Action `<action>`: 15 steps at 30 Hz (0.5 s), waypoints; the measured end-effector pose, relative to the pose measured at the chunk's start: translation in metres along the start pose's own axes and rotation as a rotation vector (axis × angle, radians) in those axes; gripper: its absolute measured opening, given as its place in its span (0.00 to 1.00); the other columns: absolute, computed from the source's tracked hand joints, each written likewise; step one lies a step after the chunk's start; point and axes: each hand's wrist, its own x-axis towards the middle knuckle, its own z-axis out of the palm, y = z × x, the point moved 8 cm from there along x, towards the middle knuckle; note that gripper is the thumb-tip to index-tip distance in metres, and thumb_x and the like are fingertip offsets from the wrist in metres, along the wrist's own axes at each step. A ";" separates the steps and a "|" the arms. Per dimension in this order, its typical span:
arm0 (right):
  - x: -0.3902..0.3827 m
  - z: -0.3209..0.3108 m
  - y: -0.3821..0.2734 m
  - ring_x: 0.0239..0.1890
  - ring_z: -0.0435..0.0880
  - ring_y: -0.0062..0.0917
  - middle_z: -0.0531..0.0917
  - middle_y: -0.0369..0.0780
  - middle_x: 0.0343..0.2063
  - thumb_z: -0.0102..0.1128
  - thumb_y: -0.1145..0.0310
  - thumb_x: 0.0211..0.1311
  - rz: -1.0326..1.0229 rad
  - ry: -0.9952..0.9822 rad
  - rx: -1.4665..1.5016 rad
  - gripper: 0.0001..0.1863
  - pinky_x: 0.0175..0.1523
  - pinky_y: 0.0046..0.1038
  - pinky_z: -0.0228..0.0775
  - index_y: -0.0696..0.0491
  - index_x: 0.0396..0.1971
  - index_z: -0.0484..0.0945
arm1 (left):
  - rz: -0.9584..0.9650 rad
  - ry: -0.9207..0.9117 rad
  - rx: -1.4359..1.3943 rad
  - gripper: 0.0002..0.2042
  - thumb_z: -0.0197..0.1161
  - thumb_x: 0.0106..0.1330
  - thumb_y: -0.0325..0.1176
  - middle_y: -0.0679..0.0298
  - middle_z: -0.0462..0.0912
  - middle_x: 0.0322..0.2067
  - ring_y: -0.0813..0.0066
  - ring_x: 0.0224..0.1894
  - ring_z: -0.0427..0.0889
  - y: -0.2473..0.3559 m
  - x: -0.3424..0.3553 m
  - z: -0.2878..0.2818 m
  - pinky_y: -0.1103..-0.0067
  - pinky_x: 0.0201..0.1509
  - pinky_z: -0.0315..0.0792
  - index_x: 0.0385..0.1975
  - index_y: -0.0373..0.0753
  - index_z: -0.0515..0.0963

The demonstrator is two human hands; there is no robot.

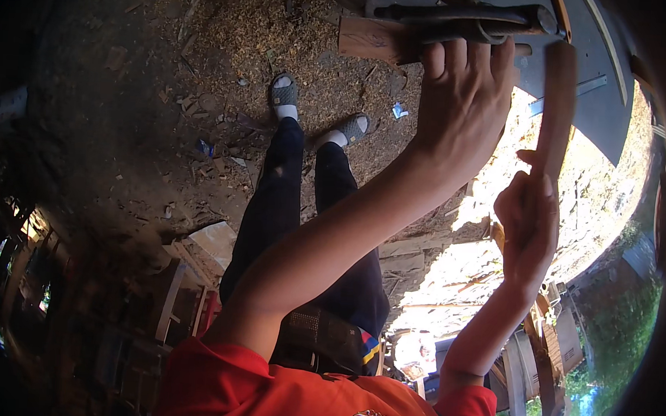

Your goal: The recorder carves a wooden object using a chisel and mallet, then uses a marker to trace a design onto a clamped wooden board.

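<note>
At the top, my left hand (pixel 463 109) has its fingers curled at a reddish-brown wooden board (pixel 370 38) and a dark metal tool (pixel 460 16) lying along it; what exactly they grip is hidden. To the right, my right hand (pixel 526 216) is closed round a long wooden stick (pixel 557 99), held upright in the picture and slightly blurred at its upper part, which comes close to the metal tool's round end. A short round wooden end (pixel 525 50) shows just past my left fingers.
A grey work surface (pixel 597 123) with metal strips lies at the upper right. Below are my sandalled feet (pixel 284 96) on a dirt floor (pixel 166 111) with wood shavings and scraps. Wooden frames and pieces (pixel 169 297) stand at both lower sides, with bright sunlit ground on the right.
</note>
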 end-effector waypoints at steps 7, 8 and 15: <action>-0.004 -0.028 -0.001 0.18 0.51 0.12 0.59 0.30 0.21 0.40 0.59 0.76 -0.147 0.334 0.408 0.24 0.24 0.17 0.44 0.64 0.58 0.66 | -0.008 -0.010 0.014 0.26 0.63 0.51 0.32 0.45 0.71 0.47 0.54 0.49 0.70 -0.002 -0.002 0.001 0.63 0.52 0.60 0.52 0.29 0.71; -0.003 -0.027 0.000 0.18 0.51 0.12 0.59 0.30 0.21 0.39 0.59 0.76 -0.150 0.337 0.399 0.24 0.24 0.16 0.44 0.64 0.57 0.66 | -0.007 -0.013 -0.002 0.25 0.62 0.52 0.33 0.46 0.71 0.46 0.55 0.49 0.70 -0.002 -0.002 0.002 0.64 0.51 0.60 0.51 0.30 0.72; -0.008 0.007 0.010 0.18 0.52 0.11 0.59 0.29 0.18 0.40 0.56 0.75 0.005 0.109 0.000 0.24 0.23 0.16 0.43 0.62 0.57 0.66 | 0.005 -0.028 -0.022 0.23 0.64 0.50 0.34 0.49 0.71 0.43 0.57 0.46 0.70 -0.002 -0.004 -0.001 0.65 0.49 0.60 0.47 0.32 0.74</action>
